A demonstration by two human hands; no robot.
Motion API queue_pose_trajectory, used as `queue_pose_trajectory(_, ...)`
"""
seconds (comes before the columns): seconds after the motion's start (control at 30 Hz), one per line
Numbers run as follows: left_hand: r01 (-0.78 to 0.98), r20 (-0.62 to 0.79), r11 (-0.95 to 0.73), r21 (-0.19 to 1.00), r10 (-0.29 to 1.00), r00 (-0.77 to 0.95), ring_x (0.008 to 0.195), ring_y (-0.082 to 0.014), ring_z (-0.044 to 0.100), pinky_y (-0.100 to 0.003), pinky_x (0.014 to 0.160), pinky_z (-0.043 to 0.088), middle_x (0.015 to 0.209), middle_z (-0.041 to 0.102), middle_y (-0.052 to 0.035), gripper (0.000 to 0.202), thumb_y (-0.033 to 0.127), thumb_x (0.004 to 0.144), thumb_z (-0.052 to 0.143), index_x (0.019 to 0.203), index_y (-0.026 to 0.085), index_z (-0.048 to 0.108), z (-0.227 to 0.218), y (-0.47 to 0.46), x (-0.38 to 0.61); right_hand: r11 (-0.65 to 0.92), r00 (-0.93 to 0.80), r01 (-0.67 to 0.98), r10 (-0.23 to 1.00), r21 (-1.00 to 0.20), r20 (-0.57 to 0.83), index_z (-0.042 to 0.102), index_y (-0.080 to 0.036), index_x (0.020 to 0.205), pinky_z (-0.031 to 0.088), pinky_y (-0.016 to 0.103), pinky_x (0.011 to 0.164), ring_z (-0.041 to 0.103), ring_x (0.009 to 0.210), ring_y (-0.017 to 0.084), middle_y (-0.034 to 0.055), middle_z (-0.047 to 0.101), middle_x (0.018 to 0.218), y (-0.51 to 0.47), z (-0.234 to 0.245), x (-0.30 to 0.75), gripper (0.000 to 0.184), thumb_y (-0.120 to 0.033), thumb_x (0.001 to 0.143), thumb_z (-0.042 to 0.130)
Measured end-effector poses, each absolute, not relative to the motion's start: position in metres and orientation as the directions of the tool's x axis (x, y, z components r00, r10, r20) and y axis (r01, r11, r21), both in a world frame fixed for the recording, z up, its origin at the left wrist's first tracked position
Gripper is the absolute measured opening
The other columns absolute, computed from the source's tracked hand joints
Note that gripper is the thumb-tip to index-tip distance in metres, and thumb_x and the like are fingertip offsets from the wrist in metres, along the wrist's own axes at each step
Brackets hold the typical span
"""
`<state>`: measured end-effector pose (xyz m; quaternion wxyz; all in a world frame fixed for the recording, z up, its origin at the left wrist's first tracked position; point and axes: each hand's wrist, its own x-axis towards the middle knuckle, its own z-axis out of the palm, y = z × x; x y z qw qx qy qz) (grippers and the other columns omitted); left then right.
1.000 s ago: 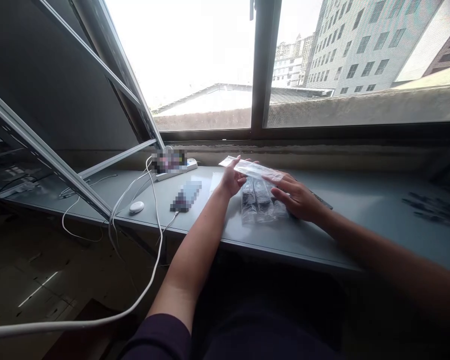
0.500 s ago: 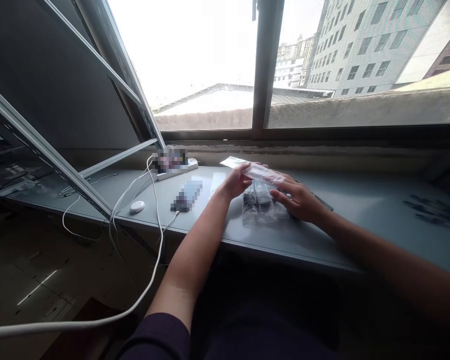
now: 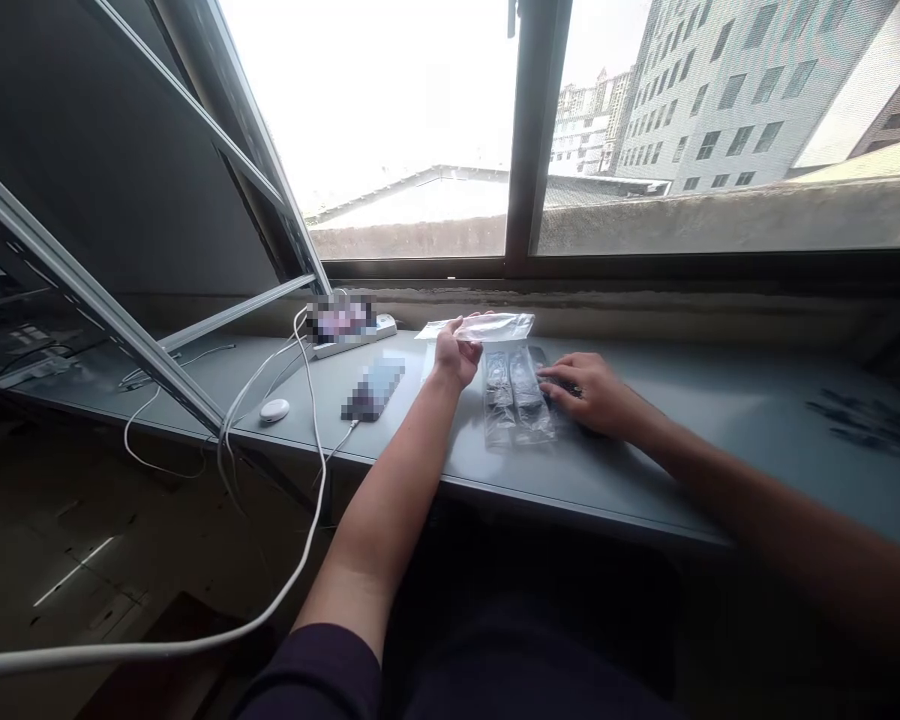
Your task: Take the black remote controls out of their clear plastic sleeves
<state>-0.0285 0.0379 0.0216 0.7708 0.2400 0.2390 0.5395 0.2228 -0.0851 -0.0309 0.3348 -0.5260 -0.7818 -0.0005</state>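
My left hand is closed on a clear plastic bag, which it holds up above the table so that it sticks out to the right. Below it lie filled clear bags side by side, with dark contents that I cannot make out. Just to their right is my right hand, its fingers bent and drawn together over small dark pieces on the table. What exactly these fingers grip is partly hidden by the hand.
Left of my arm, a blurred-out phone-like device has a white cable plugged in. A white round object and a power strip lie farther left. Several dark strips lie far right. A white cable hangs over the table edge.
My left hand has moved slightly left with the plastic bag. My right hand has come off that bag and lowered to the dark pieces, uncovering the filled bags.
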Motion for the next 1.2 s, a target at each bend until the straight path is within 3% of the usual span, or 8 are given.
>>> queue_pose_trajectory(0.17, -0.715, -0.099, 0.311, 0.626, 0.942, 0.322, 0.060, -0.0079, 0.066, -0.015, 0.044, 0.043, 0.117, 0.090, -0.0119, 0.038, 0.023, 0.117, 0.050, 0.142, 0.015, 0.076, 0.021, 0.038, -0.027, 0.429, -0.261, 0.842, 0.855, -0.328, 0.447, 0.093, -0.029, 0.136, 0.053, 0.064, 0.126, 0.069, 0.137, 0.043, 0.0169, 0.080, 0.137, -0.078, -0.041, 0.231, 0.045, -0.055, 0.111, 0.067)
queue_pose_trajectory(0.4, -0.705, -0.107, 0.308, 0.638, 0.943, 0.315, 0.062, -0.0090, 0.067, -0.016, 0.046, 0.045, 0.115, 0.090, -0.0109, 0.038, 0.024, 0.116, 0.051, 0.145, 0.016, 0.076, 0.020, 0.037, -0.027, 0.385, -0.231, 0.862, 0.877, -0.329, 0.421, 0.093, -0.029, 0.138, 0.051, 0.069, 0.129, 0.066, 0.149, 0.048, 0.0186, 0.079, 0.149, -0.079, -0.041, 0.230, 0.045, -0.056, 0.111, 0.068)
queue_pose_trajectory(0.63, -0.700, -0.114, 0.310, 0.643, 0.943, 0.312, 0.067, -0.0103, 0.071, -0.017, 0.046, 0.046, 0.123, 0.089, -0.0125, 0.042, 0.025, 0.117, 0.049, 0.149, 0.017, 0.074, 0.021, 0.036, -0.026, 0.406, -0.252, 0.856, 0.868, -0.321, 0.427, 0.094, -0.032, 0.134, 0.059, 0.065, 0.123, 0.074, 0.138, 0.045, 0.0127, 0.087, 0.133, -0.080, -0.036, 0.228, 0.044, -0.057, 0.110, 0.067)
queue_pose_trajectory(0.8, -0.705, -0.100, 0.305, 0.640, 0.943, 0.317, 0.066, -0.0105, 0.071, -0.017, 0.046, 0.044, 0.120, 0.090, -0.0139, 0.042, 0.025, 0.117, 0.048, 0.147, 0.014, 0.075, 0.018, 0.040, -0.026, 0.372, -0.205, 0.872, 0.868, -0.318, 0.452, 0.091, -0.025, 0.139, 0.058, 0.063, 0.121, 0.074, 0.133, 0.043, 0.0170, 0.083, 0.134, -0.077, -0.037, 0.233, 0.048, -0.052, 0.112, 0.062)
queue_pose_trajectory(0.93, -0.702, -0.092, 0.298, 0.647, 0.944, 0.316, 0.062, -0.0108, 0.067, -0.018, 0.046, 0.045, 0.123, 0.090, -0.0145, 0.044, 0.025, 0.116, 0.048, 0.149, 0.014, 0.075, 0.016, 0.041, -0.026, 0.233, -0.079, 0.929, 0.883, -0.286, 0.463, 0.094, -0.026, 0.122, 0.059, 0.065, 0.115, 0.071, 0.125, 0.046, 0.0198, 0.079, 0.119, -0.074, -0.045, 0.245, 0.042, -0.054, 0.110, 0.065)
queue_pose_trajectory(1.03, -0.697, -0.097, 0.302, 0.650, 0.943, 0.318, 0.061, -0.0105, 0.066, -0.018, 0.045, 0.044, 0.123, 0.090, -0.0141, 0.044, 0.024, 0.115, 0.048, 0.149, 0.015, 0.076, 0.017, 0.040, -0.026, 0.180, -0.032, 0.944, 0.884, -0.276, 0.467, 0.095, -0.029, 0.119, 0.058, 0.067, 0.115, 0.068, 0.122, 0.046, 0.0193, 0.074, 0.114, -0.072, -0.051, 0.249, 0.041, -0.056, 0.108, 0.067)
queue_pose_trajectory(1.2, -0.698, -0.105, 0.307, 0.647, 0.942, 0.317, 0.062, -0.0099, 0.066, -0.016, 0.044, 0.043, 0.117, 0.089, -0.0142, 0.040, 0.024, 0.117, 0.047, 0.140, 0.013, 0.077, 0.017, 0.040, -0.025, 0.132, -0.010, 0.956, 0.906, -0.260, 0.423, 0.097, -0.028, 0.124, 0.052, 0.070, 0.119, 0.063, 0.128, 0.048, 0.0225, 0.073, 0.123, -0.073, -0.053, 0.247, 0.049, -0.058, 0.111, 0.061)
